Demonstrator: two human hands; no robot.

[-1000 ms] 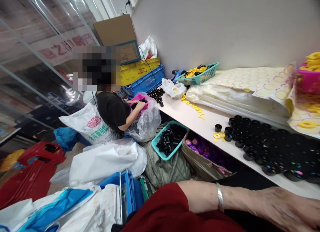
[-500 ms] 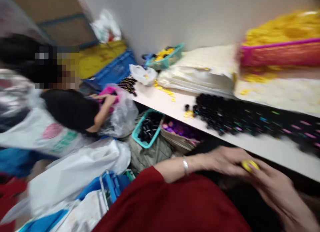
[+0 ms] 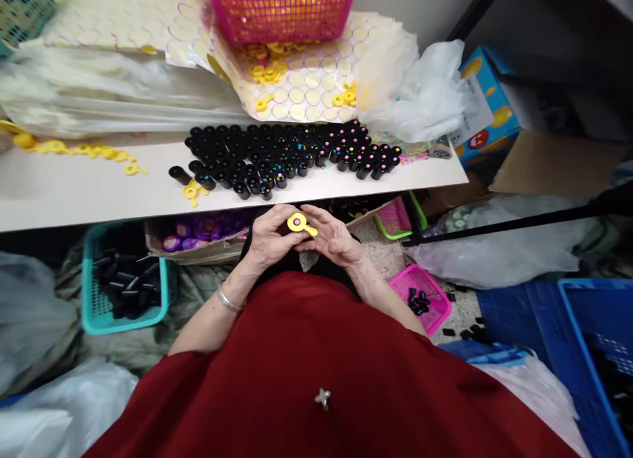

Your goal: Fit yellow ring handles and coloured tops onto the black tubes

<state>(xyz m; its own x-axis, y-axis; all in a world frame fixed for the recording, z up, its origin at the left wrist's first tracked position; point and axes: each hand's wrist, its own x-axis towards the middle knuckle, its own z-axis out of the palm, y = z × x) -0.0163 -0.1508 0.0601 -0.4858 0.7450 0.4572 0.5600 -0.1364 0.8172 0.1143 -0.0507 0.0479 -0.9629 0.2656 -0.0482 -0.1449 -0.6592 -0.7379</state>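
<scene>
My left hand (image 3: 270, 237) is closed on a yellow ring-shaped plastic piece (image 3: 291, 227) with a short handle and a pink dot at its centre. It grips the piece by the ring's left side, low in front of the white table (image 3: 99, 194). Beside it, my right hand (image 3: 339, 239) has its fingers loosely curved and apart, close to the handle's tip; I see nothing held in it. Beyond both hands, many black cylinders (image 3: 237, 155) stand in rows on the table, some topped with pink or blue dots. Similar yellow pieces (image 3: 190, 192) lie at the left of those rows.
A pink basket (image 3: 287, 16) stands at the back on sheets printed with circles. Below the table are a turquoise basket (image 3: 89, 280) of black parts, a box of purple items (image 3: 198, 237) and a small pink basket (image 3: 440, 296). Blue crates (image 3: 524, 319) are at right.
The view has swung right and down, so the co-worker at the left is out of sight. The hands now show at the centre, and the right hand's fingers have come away from the yellow piece.
</scene>
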